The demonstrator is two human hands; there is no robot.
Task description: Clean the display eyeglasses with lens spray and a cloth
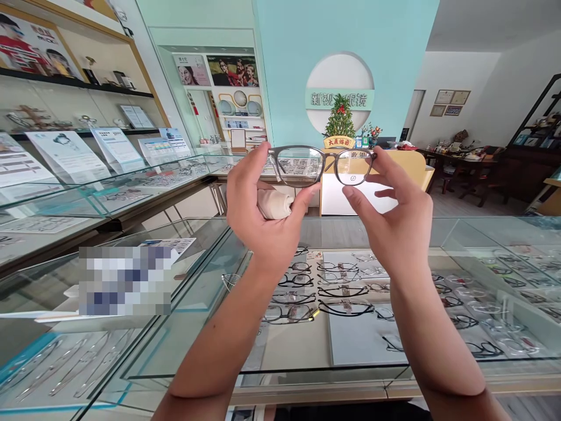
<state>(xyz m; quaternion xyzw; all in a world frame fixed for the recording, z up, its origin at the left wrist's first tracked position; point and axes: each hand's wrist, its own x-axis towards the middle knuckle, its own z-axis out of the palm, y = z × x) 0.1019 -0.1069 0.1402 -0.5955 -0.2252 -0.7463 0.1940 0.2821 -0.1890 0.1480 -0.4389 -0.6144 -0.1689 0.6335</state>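
Both hands hold a pair of dark-rimmed eyeglasses (pixel 325 156) up in front of me, above the glass display counter. My left hand (pixel 272 216) pinches the left end of the frame between thumb and fingers. A rolled whitish cloth (pixel 275 203) is also tucked in its palm under the curled fingers. On the other side, my right hand (pixel 397 210) grips the right end of the frame, with the thumb at the lower rim and a finger near the hinge. Through the clear lenses, the shop behind shows.
Below my arms a glass counter (pixel 289 369) holds several rows of eyeglasses (pixel 344 291). Papers (pixel 179 245) and a blurred-out patch lie on the left counter. Printed stand-up cards (pixel 116 152) line another glass case. A reception desk (pixel 328 199) with a plant (pixel 340 120) stands ahead.
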